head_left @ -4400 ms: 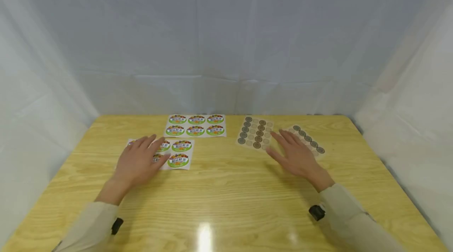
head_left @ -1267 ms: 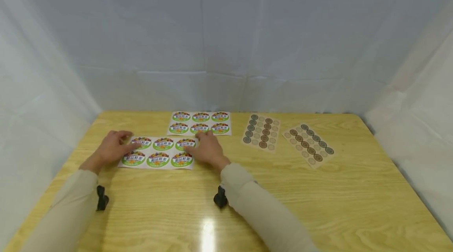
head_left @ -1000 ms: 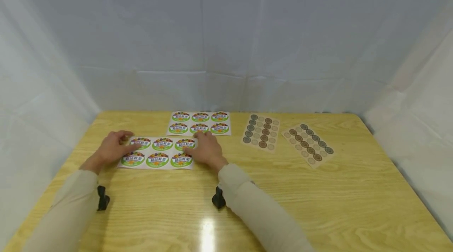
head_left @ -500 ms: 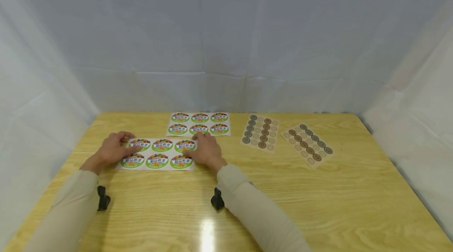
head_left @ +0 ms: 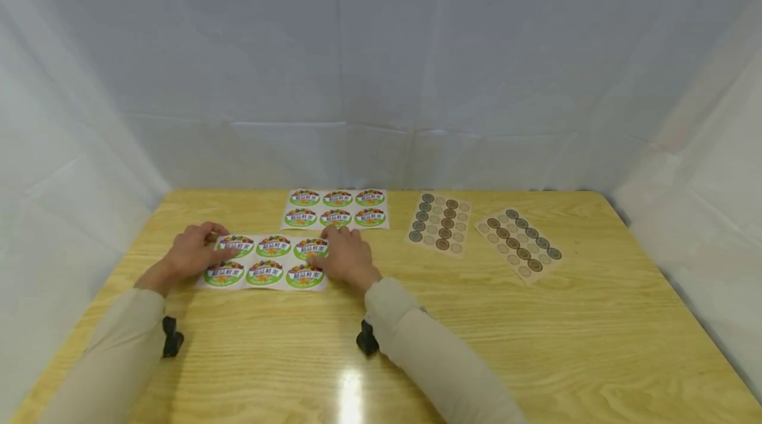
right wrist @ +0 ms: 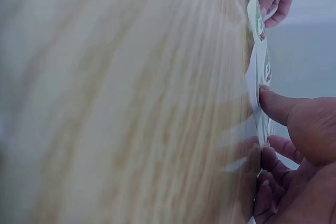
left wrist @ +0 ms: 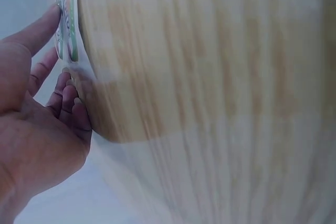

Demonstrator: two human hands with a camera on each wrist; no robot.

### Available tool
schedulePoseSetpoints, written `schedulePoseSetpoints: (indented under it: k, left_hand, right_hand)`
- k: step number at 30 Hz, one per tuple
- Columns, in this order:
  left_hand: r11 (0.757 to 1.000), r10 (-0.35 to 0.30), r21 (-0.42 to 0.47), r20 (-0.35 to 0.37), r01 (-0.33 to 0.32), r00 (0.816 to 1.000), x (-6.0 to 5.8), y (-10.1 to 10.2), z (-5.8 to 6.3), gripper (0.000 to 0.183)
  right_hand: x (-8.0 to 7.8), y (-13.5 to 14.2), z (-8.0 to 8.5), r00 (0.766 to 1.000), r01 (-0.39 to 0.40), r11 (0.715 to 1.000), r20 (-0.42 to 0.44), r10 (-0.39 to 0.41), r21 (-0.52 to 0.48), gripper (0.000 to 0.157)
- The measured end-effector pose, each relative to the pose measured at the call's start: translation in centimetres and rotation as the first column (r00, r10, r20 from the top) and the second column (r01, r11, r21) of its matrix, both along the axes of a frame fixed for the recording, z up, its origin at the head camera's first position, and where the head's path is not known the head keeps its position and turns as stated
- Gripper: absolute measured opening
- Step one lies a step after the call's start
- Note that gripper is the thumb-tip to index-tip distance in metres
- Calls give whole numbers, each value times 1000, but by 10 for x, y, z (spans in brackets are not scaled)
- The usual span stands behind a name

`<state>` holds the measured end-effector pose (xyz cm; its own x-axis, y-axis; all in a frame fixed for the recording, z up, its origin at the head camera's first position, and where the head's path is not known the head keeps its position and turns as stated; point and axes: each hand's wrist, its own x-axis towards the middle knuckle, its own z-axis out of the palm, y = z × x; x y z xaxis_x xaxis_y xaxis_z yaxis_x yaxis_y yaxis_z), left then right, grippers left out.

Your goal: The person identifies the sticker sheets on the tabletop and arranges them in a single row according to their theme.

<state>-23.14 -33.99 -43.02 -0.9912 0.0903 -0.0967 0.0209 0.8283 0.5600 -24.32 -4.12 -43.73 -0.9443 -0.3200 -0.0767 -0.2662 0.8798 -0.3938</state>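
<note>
The front white sheet of oval fruit stickers (head_left: 264, 272) lies between my hands on the left of the table. My left hand (head_left: 189, 253) pinches its left edge, thumb on the printed face. At the right edge my right hand (head_left: 348, 255) pinches it likewise. In the left wrist view, the left thumb presses the sheet (left wrist: 68, 19) while the other fingers curl at its edge. The right wrist view has the sheet (right wrist: 255, 72) edge-on and wavy, bowed a little off the wood. Fingertips under the sheet are partly hidden.
A second fruit sticker sheet (head_left: 321, 209) lies behind, close to the right fingertips. To the right are two beige sheets of small round stickers, one nearly straight (head_left: 437, 222), one slanted (head_left: 518, 244). White curtains (head_left: 381, 80) enclose the wooden table (head_left: 536, 358).
Earlier the hands were spread apart, the right one near the beige sheets. It has moved left, and both hands now grip the front fruit sheet. Lately that sheet has shifted slightly toward me.
</note>
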Motion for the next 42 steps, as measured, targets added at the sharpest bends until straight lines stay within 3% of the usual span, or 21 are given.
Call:
schedulePoseSetpoints:
  k: [11,21,29,35,42]
  left_hand:
    - [993,-109,-41,-57,107,992,14,-1,5,49]
    - [988,-155,-35,-81,152,985,21,-3,9,43]
    - [996,-94,12,14,94,995,33,-1,14,47]
    - [996,-85,-35,-14,85,996,36,0,13,56]
    - [998,-45,-35,-13,44,999,38,1,13,55]
  right_hand:
    - [17,0,10,997,-75,996,7,75,52,51]
    - [25,-1,14,999,-35,999,12,35,35,49]
    - [28,-3,13,998,-52,997,22,54,-59,50]
    - [28,-3,10,998,-55,994,21,58,-94,53]
    - [27,1,7,999,-49,989,16,52,-136,47]
